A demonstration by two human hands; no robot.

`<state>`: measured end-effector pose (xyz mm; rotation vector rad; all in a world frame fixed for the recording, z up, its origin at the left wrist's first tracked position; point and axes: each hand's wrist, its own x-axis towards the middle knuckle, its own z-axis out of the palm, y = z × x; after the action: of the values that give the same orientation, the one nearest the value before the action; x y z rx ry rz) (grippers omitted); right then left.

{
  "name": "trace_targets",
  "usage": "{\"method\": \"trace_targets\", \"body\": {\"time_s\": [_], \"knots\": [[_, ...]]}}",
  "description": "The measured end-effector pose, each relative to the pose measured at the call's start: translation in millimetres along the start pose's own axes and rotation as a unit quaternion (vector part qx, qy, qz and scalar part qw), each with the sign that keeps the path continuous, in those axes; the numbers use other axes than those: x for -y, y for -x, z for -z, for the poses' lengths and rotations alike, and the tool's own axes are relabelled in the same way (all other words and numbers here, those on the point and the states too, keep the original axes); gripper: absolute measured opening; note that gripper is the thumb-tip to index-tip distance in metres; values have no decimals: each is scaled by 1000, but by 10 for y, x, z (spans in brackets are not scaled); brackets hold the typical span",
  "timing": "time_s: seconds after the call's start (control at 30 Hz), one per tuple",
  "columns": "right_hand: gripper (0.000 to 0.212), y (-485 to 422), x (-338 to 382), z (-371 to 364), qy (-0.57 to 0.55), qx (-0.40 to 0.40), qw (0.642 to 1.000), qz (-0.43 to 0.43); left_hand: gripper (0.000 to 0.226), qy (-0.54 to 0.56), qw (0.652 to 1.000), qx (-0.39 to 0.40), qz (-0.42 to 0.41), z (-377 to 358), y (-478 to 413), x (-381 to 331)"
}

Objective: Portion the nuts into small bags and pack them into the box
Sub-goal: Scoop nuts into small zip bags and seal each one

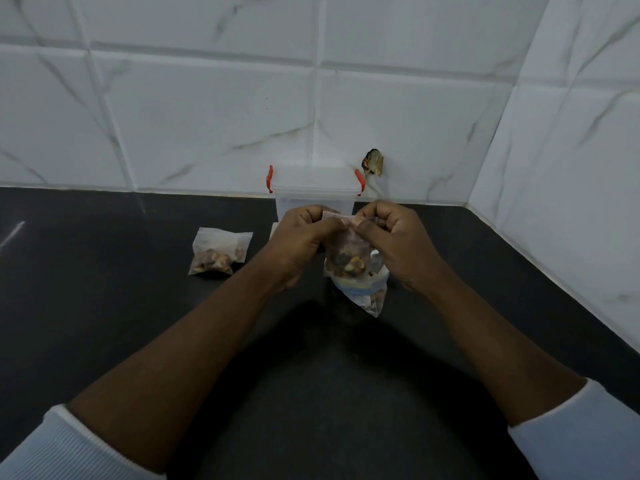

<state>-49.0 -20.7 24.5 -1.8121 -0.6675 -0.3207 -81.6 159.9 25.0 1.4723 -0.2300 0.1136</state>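
A small clear bag of nuts (348,259) hangs upright above the black counter. My left hand (301,237) and my right hand (394,237) both pinch its top edge, one at each side. Under it lies the larger nut bag (367,296), partly hidden. A second small bag of nuts (218,251) lies flat on the counter to the left. Behind my hands stands the clear plastic box (313,190) with red clips and its lid on.
The black counter (104,306) ends at white marble-patterned tiled walls at the back and on the right. A dark hole with wires (373,162) shows in the back wall, right of the box. A bit of pale plastic (273,230) peeks out left of my left hand.
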Motion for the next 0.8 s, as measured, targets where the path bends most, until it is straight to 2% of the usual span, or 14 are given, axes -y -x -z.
{"method": "trace_targets", "body": {"time_s": [0.33,0.53,0.67,0.8], "knots": [[13,9,35,0,-58,-49,997,-31,16,58,998,-37,-1,21,-26,-34],[12,8,89,-9,-122,-36,990,-52,16,39,998,-45,-32,33,-39,-17],[12,27,70,-16,-73,-8,997,-33,12,27,998,-48,-34,63,-46,8],[15,19,61,-3,-7,7,1000,-18,12,49,999,-4,-15,45,-30,4]]}}
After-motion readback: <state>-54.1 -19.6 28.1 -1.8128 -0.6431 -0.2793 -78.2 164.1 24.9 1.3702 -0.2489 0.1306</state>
